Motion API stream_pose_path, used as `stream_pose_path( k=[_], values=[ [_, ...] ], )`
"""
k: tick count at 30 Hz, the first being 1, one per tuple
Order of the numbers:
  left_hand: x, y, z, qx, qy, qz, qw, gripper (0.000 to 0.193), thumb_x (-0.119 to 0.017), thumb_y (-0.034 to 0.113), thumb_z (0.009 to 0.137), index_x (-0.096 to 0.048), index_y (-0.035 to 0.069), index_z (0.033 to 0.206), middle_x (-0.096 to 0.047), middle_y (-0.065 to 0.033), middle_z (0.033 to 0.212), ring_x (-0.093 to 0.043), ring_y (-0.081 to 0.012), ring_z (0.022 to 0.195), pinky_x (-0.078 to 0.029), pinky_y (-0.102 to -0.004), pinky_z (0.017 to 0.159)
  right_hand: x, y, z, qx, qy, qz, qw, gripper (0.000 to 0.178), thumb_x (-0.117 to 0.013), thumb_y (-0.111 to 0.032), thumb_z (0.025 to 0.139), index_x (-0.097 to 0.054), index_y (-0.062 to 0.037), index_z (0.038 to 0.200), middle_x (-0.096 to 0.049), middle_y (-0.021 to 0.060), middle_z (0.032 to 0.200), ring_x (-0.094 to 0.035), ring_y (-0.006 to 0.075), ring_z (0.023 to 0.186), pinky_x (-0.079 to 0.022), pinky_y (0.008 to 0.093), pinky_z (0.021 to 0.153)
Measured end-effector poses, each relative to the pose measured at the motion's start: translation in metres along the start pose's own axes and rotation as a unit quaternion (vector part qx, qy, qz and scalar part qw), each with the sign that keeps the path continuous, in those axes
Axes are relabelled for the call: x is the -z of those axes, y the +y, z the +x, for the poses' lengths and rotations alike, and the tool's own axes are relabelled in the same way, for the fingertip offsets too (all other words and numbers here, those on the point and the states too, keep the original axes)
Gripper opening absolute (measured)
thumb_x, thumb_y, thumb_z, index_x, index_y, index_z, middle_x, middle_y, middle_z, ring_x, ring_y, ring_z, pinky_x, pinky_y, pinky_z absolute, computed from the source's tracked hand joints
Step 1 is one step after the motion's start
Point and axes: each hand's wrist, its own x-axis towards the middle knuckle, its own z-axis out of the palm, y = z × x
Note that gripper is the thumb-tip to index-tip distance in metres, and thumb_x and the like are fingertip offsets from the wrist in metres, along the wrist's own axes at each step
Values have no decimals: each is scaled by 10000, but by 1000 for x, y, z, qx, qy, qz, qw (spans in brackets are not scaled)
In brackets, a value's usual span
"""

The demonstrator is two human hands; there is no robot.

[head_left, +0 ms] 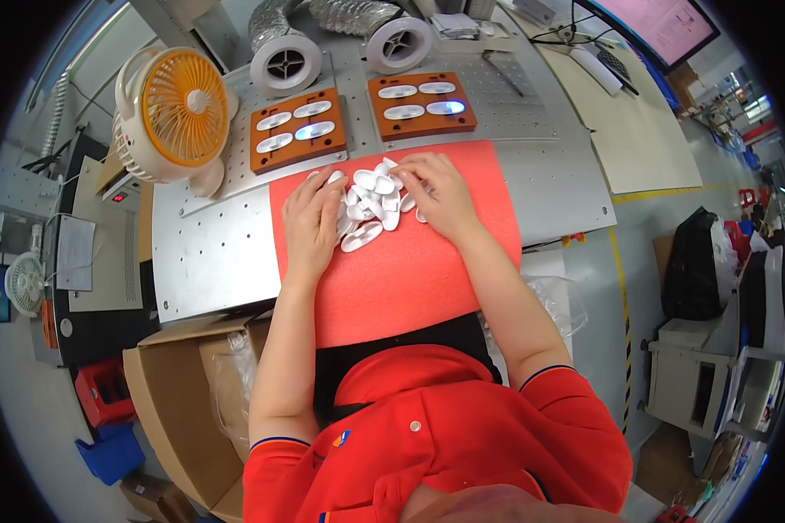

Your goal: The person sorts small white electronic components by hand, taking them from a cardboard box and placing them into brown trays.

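Note:
A heap of small white oval plastic pieces [375, 196] lies on a soft red-pink mat [384, 296]. At its left side is my left hand [312, 218], fingers bent, with a white oval piece [336, 177] at the thumb and fingertips. From the right my right hand [440, 193] reaches over the heap with curled fingers. A bit of white shows between its thumb and fingers, and its grip is partly hidden. Behind the mat stand two orange-brown fixture blocks, left [296, 131] and right [422, 105], each holding several white ovals; one oval in each glows blue.
An orange and white fan [183, 109] stands at the left of the perforated metal table [222, 253]. Two foil duct hoses end in white round vents [286, 65] at the back. An open cardboard box [174, 383] is below left. A monitor [658, 30] is at upper right.

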Motion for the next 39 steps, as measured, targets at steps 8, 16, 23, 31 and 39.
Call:
stream_pose_path(
  k=[8, 16, 23, 31, 39],
  values=[
    [1, -3, -3, 6, 0, 15, 1000, 293, -462, 262, 984, -693, 115, 1087, -612, -92, 1227, -525, -269, 1159, -322, -389, 1000, -4, 4, 0, 15, -7, -13, 1000, 161, -594, -167, 901, -701, -67, 967, -650, 55, 1019, -565, 226, 979, -462, 330, 844],
    [-1, -6, 1, 11, 27, -43, 999, 309, -452, 290, 992, -682, 118, 1107, -616, -95, 1213, -534, -280, 1137, -334, -402, 988, 0, 0, 3, 5, -17, 7, 1000, 169, -574, -154, 918, -686, -57, 999, -640, 70, 1047, -565, 231, 1015, -460, 334, 856],
    [7, -4, 1, 55, 27, -110, 992, 351, -442, 314, 999, -674, 75, 1111, -622, -111, 1198, -536, -283, 1141, -366, -386, 986, 4, 4, 4, -39, -9, 74, 996, 196, -554, -143, 937, -662, -43, 1066, -633, 89, 1077, -579, 211, 1033, -449, 314, 895],
    [44, -32, 20, 157, -19, -222, 962, 331, -478, 273, 1005, -643, 24, 1150, -666, -75, 1100, -597, -149, 1026, -445, -273, 913, 27, -9, 28, 102, -77, -49, 991, 181, -603, -141, 893, -682, -51, 1028, -673, 80, 1035, -581, 243, 1019, -466, 336, 873],
    [72, -70, 66, 152, -13, -82, 985, 203, -614, 167, 914, -689, 45, 1058, -695, -66, 948, -617, -128, 786, -476, -264, 730, 12, -6, 60, 141, -140, -144, 969, 141, -631, -158, 859, -688, -38, 906, -675, 91, 912, -619, 262, 873, -508, 375, 748]
  ],
)
